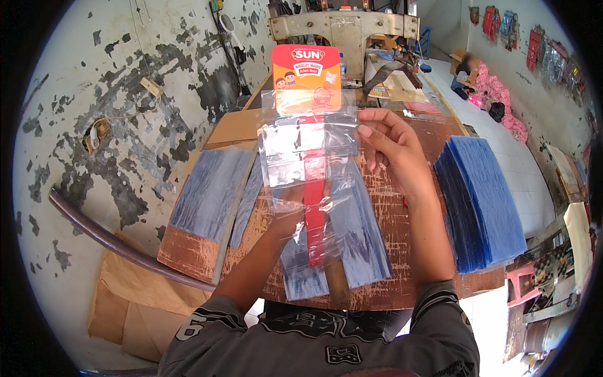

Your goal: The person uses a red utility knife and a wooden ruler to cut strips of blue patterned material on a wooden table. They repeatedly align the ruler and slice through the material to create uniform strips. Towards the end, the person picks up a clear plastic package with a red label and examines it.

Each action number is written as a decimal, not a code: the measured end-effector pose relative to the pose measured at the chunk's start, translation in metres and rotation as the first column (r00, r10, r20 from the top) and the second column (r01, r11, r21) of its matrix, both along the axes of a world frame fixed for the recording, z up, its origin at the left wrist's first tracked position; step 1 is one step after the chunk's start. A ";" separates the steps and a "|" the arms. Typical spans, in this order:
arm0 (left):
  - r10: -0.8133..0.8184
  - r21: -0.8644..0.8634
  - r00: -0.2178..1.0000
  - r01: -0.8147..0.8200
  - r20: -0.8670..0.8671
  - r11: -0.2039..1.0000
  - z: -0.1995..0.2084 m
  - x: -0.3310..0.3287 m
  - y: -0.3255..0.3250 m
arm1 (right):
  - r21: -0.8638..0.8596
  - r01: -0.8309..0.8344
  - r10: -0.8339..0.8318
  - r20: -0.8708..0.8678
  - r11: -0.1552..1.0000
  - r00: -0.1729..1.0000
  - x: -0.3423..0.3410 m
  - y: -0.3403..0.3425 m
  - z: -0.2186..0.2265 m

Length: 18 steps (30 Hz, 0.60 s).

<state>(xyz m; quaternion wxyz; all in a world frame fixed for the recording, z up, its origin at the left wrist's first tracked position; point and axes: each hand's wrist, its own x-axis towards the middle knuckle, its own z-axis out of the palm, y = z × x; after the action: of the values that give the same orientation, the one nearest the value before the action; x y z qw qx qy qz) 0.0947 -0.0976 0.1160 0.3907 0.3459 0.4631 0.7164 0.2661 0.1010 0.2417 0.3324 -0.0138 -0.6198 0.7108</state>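
Note:
Upright before me is a hanging display strip, with a red and orange printed card (306, 78) at its top. Below the card run rows of clear plastic pockets (282, 141) joined along a red centre band (315, 220). My right hand (392, 141) pinches the right edge of an upper pocket between thumb and fingers. My left hand (292, 204) is behind the pockets, blurred by the glossy film, and its fingers are hidden. Under the strip, bluish plastic sheets (364, 245) lie on the brown worn table (408, 251).
A thick stack of blue plastic sheets (483, 207) stands at the table's right. More sheets (210, 188) lie left, beside a long metal bar (235, 213). A metal machine frame (345, 28) spans the far end. On the floor at back right sits a person (465, 75) near pink cloth (496, 94).

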 end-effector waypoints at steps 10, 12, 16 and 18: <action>-0.006 0.002 0.999 0.007 -0.045 1.000 0.011 -0.010 0.010 | 0.234 -0.029 0.004 0.109 0.972 0.994 0.006 0.010 -0.002; -0.005 0.004 0.999 0.005 -0.052 1.000 0.011 -0.012 0.012 | 0.306 -0.006 -0.025 0.097 0.952 0.995 0.011 0.002 0.004; -0.007 0.007 0.998 0.008 -0.055 1.000 0.010 -0.016 0.013 | 0.219 -0.091 0.087 0.028 0.971 0.996 0.014 -0.003 0.008; -0.002 0.013 0.998 0.003 -0.062 1.000 0.011 -0.017 0.015 | 0.099 -0.186 0.189 -0.020 0.977 0.982 0.017 -0.015 0.021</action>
<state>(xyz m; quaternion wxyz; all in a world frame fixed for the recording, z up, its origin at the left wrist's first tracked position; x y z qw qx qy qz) 0.0772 -0.0830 0.1275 0.3748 0.3713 0.4697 0.7078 0.2836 0.0862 0.2625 0.2730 0.0711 -0.6472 0.7082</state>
